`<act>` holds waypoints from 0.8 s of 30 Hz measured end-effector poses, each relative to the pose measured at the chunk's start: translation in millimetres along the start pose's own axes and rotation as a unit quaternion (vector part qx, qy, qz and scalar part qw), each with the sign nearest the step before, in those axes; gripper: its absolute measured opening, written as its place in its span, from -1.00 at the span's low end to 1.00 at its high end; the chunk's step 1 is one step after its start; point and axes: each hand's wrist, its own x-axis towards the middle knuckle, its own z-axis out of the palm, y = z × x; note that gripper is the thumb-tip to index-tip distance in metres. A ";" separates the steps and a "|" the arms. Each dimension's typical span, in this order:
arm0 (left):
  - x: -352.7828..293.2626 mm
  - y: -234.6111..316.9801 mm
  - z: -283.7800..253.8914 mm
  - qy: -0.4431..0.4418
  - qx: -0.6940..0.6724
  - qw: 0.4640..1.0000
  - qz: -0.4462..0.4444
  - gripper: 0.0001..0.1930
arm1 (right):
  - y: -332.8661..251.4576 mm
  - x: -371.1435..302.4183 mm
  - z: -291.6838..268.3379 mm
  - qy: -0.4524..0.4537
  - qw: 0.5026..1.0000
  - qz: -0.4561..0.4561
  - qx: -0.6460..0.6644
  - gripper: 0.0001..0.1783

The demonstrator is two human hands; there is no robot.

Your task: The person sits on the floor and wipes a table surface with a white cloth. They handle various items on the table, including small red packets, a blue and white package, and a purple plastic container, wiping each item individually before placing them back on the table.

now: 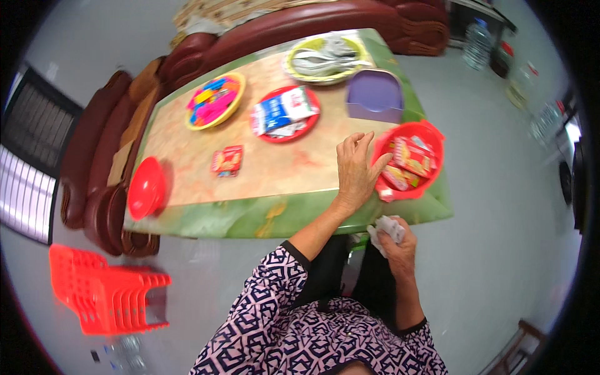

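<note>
Some packets (414, 157) are in the red basket (440, 149), others on the table (281, 178); left hand (356, 167) spread open, right hand (400, 251) gripping a white wad (389, 230).

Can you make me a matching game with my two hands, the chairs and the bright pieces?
1. Left hand
2. Right hand
3. Chairs
4. Bright pieces

A. Red and stacked
B. Thumb over the edge of the red basket
C. In the yellow bowl
D. Holding a crumpled white thing

Right pairs: 1-B, 2-D, 3-A, 4-C
</note>
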 end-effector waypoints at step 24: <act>-79.8 -149.9 -150.4 0.104 0.245 0.964 0.020 -0.82 | -2.5 -26.6 49.2 -0.066 0.993 -0.019 -0.101 -0.77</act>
